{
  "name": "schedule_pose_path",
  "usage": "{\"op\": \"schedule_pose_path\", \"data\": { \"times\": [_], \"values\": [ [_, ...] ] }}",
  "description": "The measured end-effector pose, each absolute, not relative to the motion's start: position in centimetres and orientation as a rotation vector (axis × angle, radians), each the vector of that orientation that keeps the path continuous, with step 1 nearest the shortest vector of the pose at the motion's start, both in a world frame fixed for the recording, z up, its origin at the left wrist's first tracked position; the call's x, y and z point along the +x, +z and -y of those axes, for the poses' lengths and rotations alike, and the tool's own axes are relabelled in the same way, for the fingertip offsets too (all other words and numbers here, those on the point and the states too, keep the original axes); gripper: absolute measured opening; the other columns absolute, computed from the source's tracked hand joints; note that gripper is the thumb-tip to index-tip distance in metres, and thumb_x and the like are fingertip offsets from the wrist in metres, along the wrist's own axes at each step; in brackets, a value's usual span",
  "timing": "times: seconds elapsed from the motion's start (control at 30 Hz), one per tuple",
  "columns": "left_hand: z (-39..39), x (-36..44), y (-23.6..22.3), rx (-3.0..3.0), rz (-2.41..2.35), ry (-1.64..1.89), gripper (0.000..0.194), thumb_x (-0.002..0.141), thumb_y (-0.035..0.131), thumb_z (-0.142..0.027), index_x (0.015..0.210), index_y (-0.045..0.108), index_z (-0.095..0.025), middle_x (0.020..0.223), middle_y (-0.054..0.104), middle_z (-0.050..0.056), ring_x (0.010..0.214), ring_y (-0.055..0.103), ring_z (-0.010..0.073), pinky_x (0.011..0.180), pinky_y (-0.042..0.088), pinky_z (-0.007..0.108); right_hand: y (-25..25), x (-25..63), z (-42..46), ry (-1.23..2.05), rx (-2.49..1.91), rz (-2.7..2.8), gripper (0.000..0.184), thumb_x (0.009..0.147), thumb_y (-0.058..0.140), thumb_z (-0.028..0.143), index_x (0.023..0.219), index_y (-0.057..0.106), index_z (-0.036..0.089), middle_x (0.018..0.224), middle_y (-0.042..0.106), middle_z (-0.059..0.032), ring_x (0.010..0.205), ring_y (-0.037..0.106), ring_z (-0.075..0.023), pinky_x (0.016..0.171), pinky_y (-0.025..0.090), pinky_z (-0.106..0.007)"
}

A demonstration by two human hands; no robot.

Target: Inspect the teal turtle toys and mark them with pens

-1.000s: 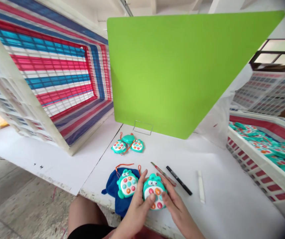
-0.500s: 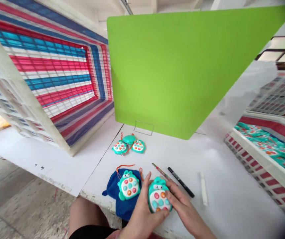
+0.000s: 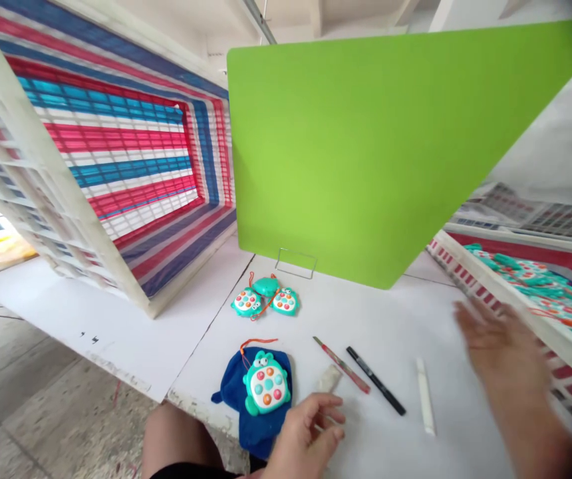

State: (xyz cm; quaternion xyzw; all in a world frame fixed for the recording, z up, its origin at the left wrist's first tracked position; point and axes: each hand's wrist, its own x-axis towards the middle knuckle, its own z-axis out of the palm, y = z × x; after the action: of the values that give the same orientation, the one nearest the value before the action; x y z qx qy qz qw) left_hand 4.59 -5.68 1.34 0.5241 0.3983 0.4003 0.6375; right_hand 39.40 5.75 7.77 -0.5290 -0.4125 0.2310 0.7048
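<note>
My left hand [image 3: 310, 432] is over the table's near edge, fingers loosely curled and apart, with nothing seen between them. Beside it, a turquoise toy shaped like a cartoon animal [image 3: 267, 386], with coloured round buttons on a white belly and an orange cord, lies face up on a dark blue cloth [image 3: 229, 382]. My right hand [image 3: 505, 359] is at the right, by the side of a white crate [image 3: 510, 299]. Motion blurs it and its palm side is hidden, so I cannot tell whether it holds anything.
Several like toys [image 3: 540, 286] fill the right crate. Three more [image 3: 266, 296] lie further back. A red craft-type stick [image 3: 340, 364], black marker [image 3: 376, 380], white pen [image 3: 426, 397] and small whitish piece [image 3: 330, 379] lie mid-table. A green board [image 3: 366, 159] and striped-lined crate [image 3: 149, 303] stand behind.
Both hands held a turquoise toy together; it is no longer visible in them. My right hand has swung right to the crate, while my left stays near the blue cloth. The view has shifted slightly.
</note>
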Motion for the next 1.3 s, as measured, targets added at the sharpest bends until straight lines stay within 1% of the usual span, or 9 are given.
{"op": "schedule_pose_path", "data": {
  "times": [0.17, 0.27, 0.4, 0.6, 0.83, 1.0, 1.13, 1.2, 1.3],
  "values": [
    [5.6, 4.4, 0.1, 1.185, -0.941, 0.967, 0.041, 0.076, 0.064, -0.046, 0.105, 0.065, -0.016, 0.093, 0.070, 0.012, 0.075, 0.061, 0.0173, 0.065, 0.045, 0.026, 3.7, 23.1, -12.2, 0.654, -1.331, 1.678, 0.047, 0.081, 0.050, 0.041, 0.123, 0.053, 0.021, 0.123, 0.060, -0.0139, 0.108, 0.061, -0.0276, 0.092, 0.048, -0.049],
    [5.4, 3.7, -0.6, 1.185, -0.956, 0.965, 0.041, 0.077, 0.064, -0.046, 0.105, 0.065, -0.016, 0.092, 0.070, 0.012, 0.076, 0.063, 0.0175, 0.064, 0.045, 0.025, 2.4, 14.2, -16.3, 0.686, -1.259, 1.957, 0.060, 0.070, 0.061, 0.022, 0.128, 0.052, 0.022, 0.139, 0.048, -0.0097, 0.130, 0.041, -0.0257, 0.108, 0.031, -0.043],
    [5.1, 2.8, -1.3, 1.191, -0.947, 0.986, 0.042, 0.078, 0.063, -0.048, 0.106, 0.065, -0.016, 0.093, 0.070, 0.013, 0.077, 0.065, 0.0177, 0.063, 0.046, 0.024, 1.6, 7.8, -20.1, 0.717, -1.300, 2.114, 0.077, 0.059, 0.065, 0.005, 0.132, 0.049, 0.022, 0.146, 0.037, -0.0131, 0.138, 0.022, -0.0341, 0.111, 0.012, -0.053],
    [5.4, 2.4, -1.0, 1.105, -0.949, 1.096, 0.050, 0.076, 0.061, -0.059, 0.103, 0.065, -0.017, 0.091, 0.070, 0.012, 0.076, 0.064, 0.0172, 0.063, 0.047, 0.025, 1.2, 8.3, -20.6, 0.819, -1.308, 1.881, 0.045, 0.074, 0.063, 0.022, 0.118, 0.057, 0.017, 0.123, 0.059, -0.0121, 0.118, 0.049, -0.0291, 0.102, 0.033, -0.047],
    [5.1, 3.6, 1.4, 1.010, -0.926, 1.032, 0.068, 0.070, 0.061, -0.066, 0.112, 0.059, -0.013, 0.099, 0.063, 0.015, 0.083, 0.061, 0.0205, 0.067, 0.050, 0.030, 5.1, 15.3, -13.2, 0.986, -1.121, 1.336, 0.049, 0.084, 0.045, 0.057, 0.114, 0.055, 0.019, 0.107, 0.067, -0.0088, 0.089, 0.064, -0.0230, 0.076, 0.051, -0.035],
    [4.9, 4.4, 3.0, 0.953, -0.939, 1.112, 0.076, 0.081, 0.052, -0.060, 0.140, 0.034, -0.015, 0.137, 0.043, 0.020, 0.115, 0.052, 0.0291, 0.086, 0.051, 0.040, 5.3, 16.6, -2.6, 1.287, -0.966, 1.015, 0.040, 0.086, 0.055, 0.049, 0.115, 0.053, 0.023, 0.110, 0.066, -0.0091, 0.097, 0.063, -0.0246, 0.083, 0.051, -0.040],
    [4.8, 4.1, 3.6, 0.966, -1.062, 1.206, 0.066, 0.085, 0.051, -0.053, 0.139, 0.037, -0.019, 0.145, 0.040, 0.012, 0.136, 0.030, 0.0278, 0.112, 0.028, 0.041, 4.2, 16.5, 2.9, 1.430, -0.956, 0.959, 0.063, 0.072, 0.075, 0.038, 0.127, 0.045, 0.027, 0.122, 0.060, -0.0069, 0.108, 0.058, -0.0253, 0.094, 0.047, -0.042],
    [4.6, 3.7, 4.0, 0.962, -1.100, 1.223, 0.063, 0.083, 0.052, -0.055, 0.134, 0.044, -0.018, 0.141, 0.046, 0.012, 0.134, 0.035, 0.0291, 0.111, 0.029, 0.041, 3.9, 16.9, 4.0, 1.458, -0.986, 0.943, 0.068, 0.069, 0.077, 0.040, 0.128, 0.045, 0.028, 0.127, 0.057, -0.0070, 0.108, 0.058, -0.0259, 0.087, 0.052, -0.040],
    [4.4, 3.1, 4.6, 0.981, -1.118, 1.225, 0.060, 0.082, 0.053, -0.056, 0.127, 0.050, -0.015, 0.132, 0.053, 0.015, 0.123, 0.048, 0.0305, 0.104, 0.037, 0.042, 4.1, 17.8, 4.2, 1.564, -1.058, 0.915, 0.052, 0.075, 0.068, 0.050, 0.118, 0.055, 0.024, 0.120, 0.060, -0.0097, 0.090, 0.064, -0.0259, 0.061, 0.057, -0.036]
  ]
}}
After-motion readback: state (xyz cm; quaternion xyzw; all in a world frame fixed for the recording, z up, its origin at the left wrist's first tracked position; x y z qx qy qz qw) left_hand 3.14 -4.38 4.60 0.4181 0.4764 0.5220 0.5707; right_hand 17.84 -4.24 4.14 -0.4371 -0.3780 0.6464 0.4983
